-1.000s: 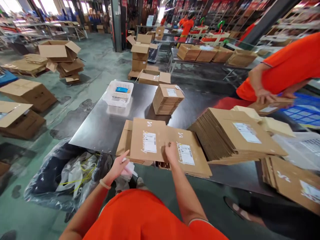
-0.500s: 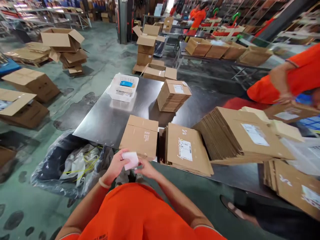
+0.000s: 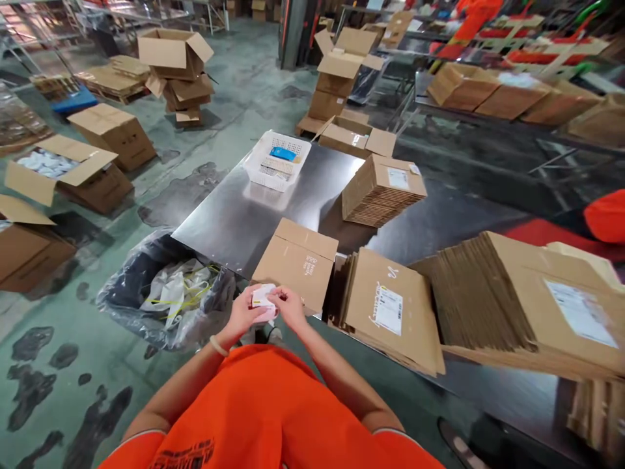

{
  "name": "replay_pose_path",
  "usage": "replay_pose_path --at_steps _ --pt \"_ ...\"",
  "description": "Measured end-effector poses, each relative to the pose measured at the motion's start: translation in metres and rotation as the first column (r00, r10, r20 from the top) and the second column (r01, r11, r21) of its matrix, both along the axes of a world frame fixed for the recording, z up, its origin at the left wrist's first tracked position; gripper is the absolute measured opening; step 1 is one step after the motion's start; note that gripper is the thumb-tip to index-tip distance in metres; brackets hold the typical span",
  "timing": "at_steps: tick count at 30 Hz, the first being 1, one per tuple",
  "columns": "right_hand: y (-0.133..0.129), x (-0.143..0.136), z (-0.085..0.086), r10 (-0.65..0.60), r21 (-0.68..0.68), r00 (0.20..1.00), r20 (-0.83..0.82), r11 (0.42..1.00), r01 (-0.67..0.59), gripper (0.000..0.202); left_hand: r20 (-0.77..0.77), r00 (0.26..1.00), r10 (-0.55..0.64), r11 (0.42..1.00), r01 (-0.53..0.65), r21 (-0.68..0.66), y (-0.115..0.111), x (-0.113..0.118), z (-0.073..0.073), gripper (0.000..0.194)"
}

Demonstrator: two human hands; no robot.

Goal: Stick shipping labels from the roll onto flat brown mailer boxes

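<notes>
Just off the near edge of the table, my left hand (image 3: 243, 314) is closed round a small white and pink paper piece (image 3: 263, 297) that carries a yellow mark. The fingers of my right hand (image 3: 290, 307) pinch its right side. It could be a stack of labels, but I cannot tell. Right behind both hands lies a closed brown cardboard box (image 3: 294, 264) with white print on top. Flattened cartons (image 3: 390, 303) with a white shipping label lean to the right of that box.
A white plastic basket (image 3: 251, 166) with a blue packet stands at the metal table's (image 3: 212, 238) far left. Bundled flat cartons (image 3: 383, 195) and a large carton stack (image 3: 561, 293) are on the table. A lined waste bin (image 3: 120, 309) stands left; open boxes (image 3: 92, 182) sit beyond.
My view has swung left, so things sit further right. The right hand has moved up onto the paper piece, whose yellow mark and pink part now show.
</notes>
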State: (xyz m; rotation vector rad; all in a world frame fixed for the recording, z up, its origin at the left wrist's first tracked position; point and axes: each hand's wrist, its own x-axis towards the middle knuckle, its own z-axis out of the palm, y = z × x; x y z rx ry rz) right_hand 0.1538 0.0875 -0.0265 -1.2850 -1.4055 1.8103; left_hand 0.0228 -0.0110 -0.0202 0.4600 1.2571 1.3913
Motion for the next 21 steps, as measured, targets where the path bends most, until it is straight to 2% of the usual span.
replay_pose_path --at_steps 2,3,8,10,12,15,17,19,21 --pt "0.002 0.005 0.0 -0.003 -0.028 1.0 -0.016 1.0 0.003 0.034 -0.005 1.0 -0.008 1.0 0.008 0.011 0.004 0.0 0.004 0.111" --pt "0.002 0.007 0.001 -0.002 -0.034 1.0 -0.029 0.999 0.001 0.034 -0.013 1.0 -0.021 1.0 0.021 0.012 0.005 0.0 0.005 0.111" --pt "0.001 0.015 0.0 0.071 -0.019 0.995 -0.066 0.997 -0.072 0.03 -0.091 0.995 -0.029 0.996 0.021 -0.088 0.006 0.001 0.001 0.061" --pt "0.0 0.018 0.0 0.075 0.028 0.997 -0.016 0.997 -0.074 0.026 -0.148 0.989 -0.032 0.992 0.013 -0.126 0.01 0.001 -0.002 0.052" --pt "-0.003 0.024 -0.002 0.044 0.139 0.998 0.041 0.989 -0.049 0.019 -0.208 0.977 -0.052 0.989 0.022 -0.144 0.016 0.002 -0.007 0.046" --pt "-0.012 0.034 -0.008 -0.008 0.355 0.994 0.106 0.934 -0.03 0.016 -0.239 0.968 -0.077 0.983 0.033 -0.183 0.028 0.006 -0.02 0.04" --pt "-0.014 0.039 -0.014 -0.048 0.458 0.991 0.127 0.889 -0.016 0.02 -0.2 0.975 -0.098 0.971 0.05 -0.233 0.034 0.01 -0.033 0.04" --pt "-0.005 0.042 -0.02 -0.104 0.513 0.989 0.104 0.858 0.036 0.02 -0.131 0.981 -0.142 0.956 0.102 -0.275 0.037 0.012 -0.048 0.039" --pt "0.02 0.041 -0.023 -0.175 0.53 0.982 0.069 0.841 0.112 0.019 -0.064 0.976 -0.208 0.941 0.182 -0.286 0.037 0.013 -0.062 0.04"
